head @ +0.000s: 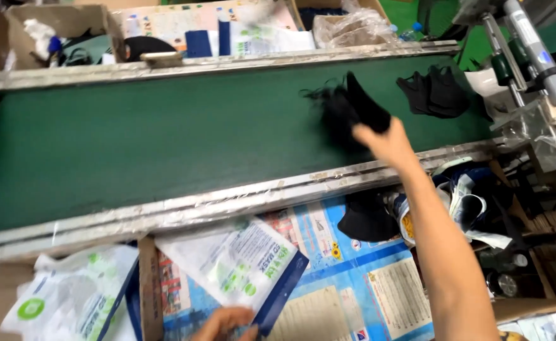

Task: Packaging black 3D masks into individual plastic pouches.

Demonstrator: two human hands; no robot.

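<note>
My right hand (386, 140) reaches out over the green conveyor belt (132, 145) and grips a bunch of black face masks (349, 107), blurred by motion. A second pile of black masks (435, 93) lies farther right on the belt. My left hand (224, 325) is at the bottom edge, its fingers holding the lower end of a white and blue mask pouch (243, 265). Another black mask (366, 218) rests on the printed blue sheet (354, 284) below the belt's near rail.
A cardboard box with white and green pouches (69, 300) sits at the bottom left. Boxes and packaging (69, 35) line the far side of the belt. A metal machine with a cylinder (531, 57) stands at the right, with clutter (480, 208) beneath.
</note>
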